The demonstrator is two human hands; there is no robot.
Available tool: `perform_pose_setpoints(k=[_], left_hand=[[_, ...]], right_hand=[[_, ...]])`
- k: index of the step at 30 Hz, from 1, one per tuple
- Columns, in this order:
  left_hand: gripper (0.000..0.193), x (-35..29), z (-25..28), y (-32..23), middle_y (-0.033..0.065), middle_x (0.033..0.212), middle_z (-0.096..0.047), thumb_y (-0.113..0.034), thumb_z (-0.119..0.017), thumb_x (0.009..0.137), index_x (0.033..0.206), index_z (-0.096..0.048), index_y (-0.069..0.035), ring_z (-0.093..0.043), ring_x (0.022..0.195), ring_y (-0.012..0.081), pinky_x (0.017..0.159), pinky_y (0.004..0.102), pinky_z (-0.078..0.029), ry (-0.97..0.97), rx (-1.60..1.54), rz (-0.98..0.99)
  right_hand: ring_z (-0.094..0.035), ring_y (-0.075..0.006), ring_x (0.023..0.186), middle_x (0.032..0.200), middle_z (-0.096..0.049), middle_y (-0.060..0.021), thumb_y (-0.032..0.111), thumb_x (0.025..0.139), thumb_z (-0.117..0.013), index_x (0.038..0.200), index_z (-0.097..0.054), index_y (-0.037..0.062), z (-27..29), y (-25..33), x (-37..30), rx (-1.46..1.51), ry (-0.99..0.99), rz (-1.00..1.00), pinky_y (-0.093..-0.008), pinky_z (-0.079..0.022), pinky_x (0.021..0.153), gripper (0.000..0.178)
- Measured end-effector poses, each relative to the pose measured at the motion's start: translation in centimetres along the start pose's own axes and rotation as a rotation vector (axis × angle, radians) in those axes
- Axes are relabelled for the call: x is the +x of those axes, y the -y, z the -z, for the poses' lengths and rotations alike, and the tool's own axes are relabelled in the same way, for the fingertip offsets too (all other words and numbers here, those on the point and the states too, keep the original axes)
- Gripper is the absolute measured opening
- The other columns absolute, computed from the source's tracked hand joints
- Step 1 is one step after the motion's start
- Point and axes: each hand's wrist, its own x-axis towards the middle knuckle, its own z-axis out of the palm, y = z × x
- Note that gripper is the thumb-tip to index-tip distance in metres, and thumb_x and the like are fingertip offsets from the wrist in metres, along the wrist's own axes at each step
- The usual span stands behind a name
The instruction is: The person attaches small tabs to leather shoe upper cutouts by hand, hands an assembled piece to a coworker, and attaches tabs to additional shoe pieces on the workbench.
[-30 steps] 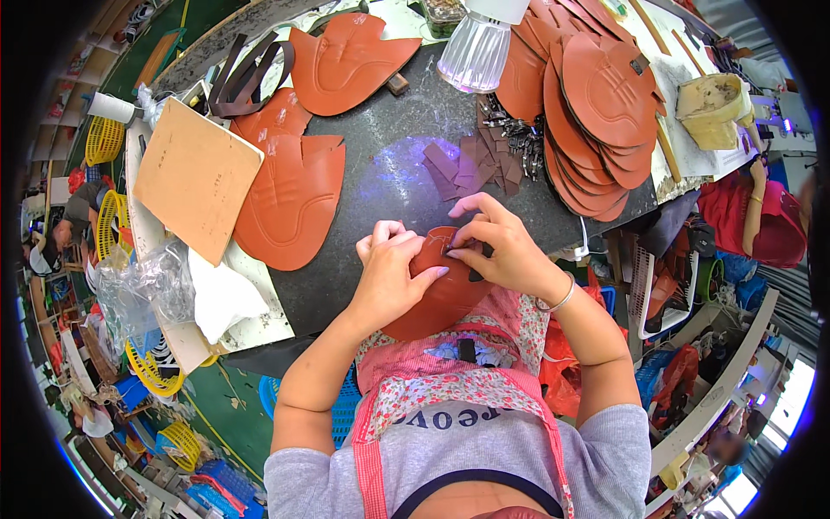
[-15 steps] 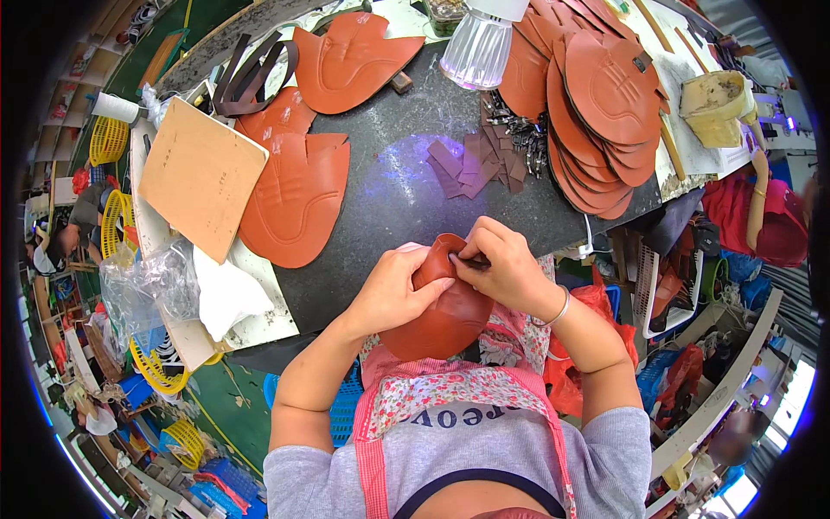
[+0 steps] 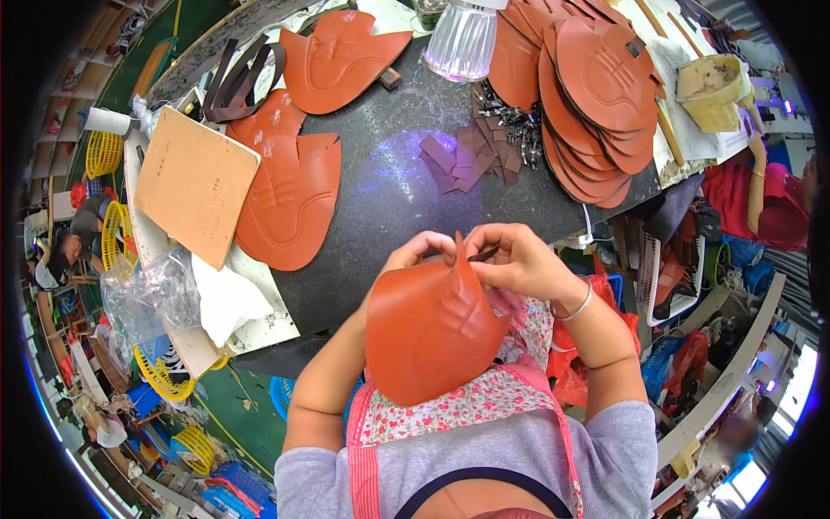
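Above my lap, close to the table's near edge, a reddish-brown leather piece [image 3: 428, 333] with a rounded lower edge and embossed lines is held up by both hands. My left hand [image 3: 418, 257] is closed on its upper left edge, fingers partly behind the leather. At the pinched-up top fold, my right hand [image 3: 510, 257] grips the leather, with a small dark strip [image 3: 486, 254] between thumb and fingers. Beyond my hands on the black mat lie several small dark brown rectangles [image 3: 465, 160] and a heap of small metal clips [image 3: 517, 121].
A stack of leather pieces [image 3: 601, 130] rises at the far right; more leather pieces [image 3: 292, 203] lie left. A lamp [image 3: 462, 41] hangs over the far side. A tan board [image 3: 197, 186], dark straps [image 3: 246, 78] and a yellowish bin [image 3: 709, 91] stand around the table [image 3: 380, 130].
The leather piece has been turned and raised, showing more of its broad face. My left hand has moved from its front to its upper edge; my right hand stays near the top fold.
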Motion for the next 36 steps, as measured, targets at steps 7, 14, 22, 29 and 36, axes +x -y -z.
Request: perform_pose_setpoints(k=[7, 14, 22, 29, 36], left_hand=[[0.023, -1.4, -0.8, -0.3, 0.0113, 0.099, -0.059, -0.016, -0.06, 0.087, 0.104, -0.052, -0.003, -0.059, 0.089, 0.0147, 0.076, 0.0284, -0.05, -0.056, 0.341, -0.174], [0.03, -2.7, 4.4, 2.6, 0.011, 0.11, -0.057, -0.02, -0.059, 0.087, 0.11, -0.052, -0.002, -0.058, 0.098, 0.0188, 0.083, 0.0313, -0.048, -0.363, -0.053, -0.169], [0.056, -2.3, 2.5, -6.8, 0.012, 0.121, -0.052, -0.03, -0.075, 0.071, 0.116, -0.053, -0.005, -0.046, 0.115, 0.0319, 0.099, 0.0436, -0.036, -0.452, 1.412, -0.644], [0.033, 0.6, 0.8, -4.3, 0.0115, 0.101, -0.058, -0.016, -0.076, 0.071, 0.091, -0.055, 0.0, -0.057, 0.092, 0.022, 0.078, 0.0328, -0.046, -0.1, 0.882, -0.344], [0.015, -0.2, -0.3, -3.2, 0.0009, 0.082, -0.06, -0.004, -0.069, 0.081, 0.084, -0.054, -0.004, -0.055, 0.071, 0.0033, 0.061, 0.0197, -0.046, -0.199, 0.295, -0.044]], right_hand=[[-0.059, -0.0108, 0.081, 0.087, -0.061, -0.0068, 0.002, 0.085, -0.06, 0.095, -0.056, -0.0061, 0.2, -0.5, 0.0, 0.026, 0.055, -0.001, -0.0247, -0.052, 0.072, 0.014], [-0.061, -0.0093, 0.069, 0.076, -0.063, -0.0061, 0.007, 0.085, -0.063, 0.088, -0.059, -0.0053, 0.6, -0.7, 0.6, -0.076, -0.051, -0.017, -0.0228, -0.051, 0.062, 0.013], [-0.061, -0.0091, 0.068, 0.075, -0.065, -0.007, 0.007, 0.083, -0.065, 0.088, -0.06, -0.0063, 1.9, -0.6, 1.7, -0.27, -0.08, -0.007, -0.0218, -0.05, 0.059, 0.015], [-0.064, -0.0119, 0.068, 0.075, -0.065, -0.0096, 0.007, 0.083, -0.065, 0.087, -0.059, -0.0069, 1.4, 0.0, 1.8, -0.114, 0.015, 0.016, -0.023, -0.052, 0.063, 0.016], [-0.064, -0.0128, 0.066, 0.074, -0.065, -0.0105, 0.007, 0.083, -0.067, 0.085, -0.059, -0.0059, 1.7, 0.5, 1.7, -0.043, -0.007, -0.059, -0.0237, -0.052, 0.06, 0.015]])
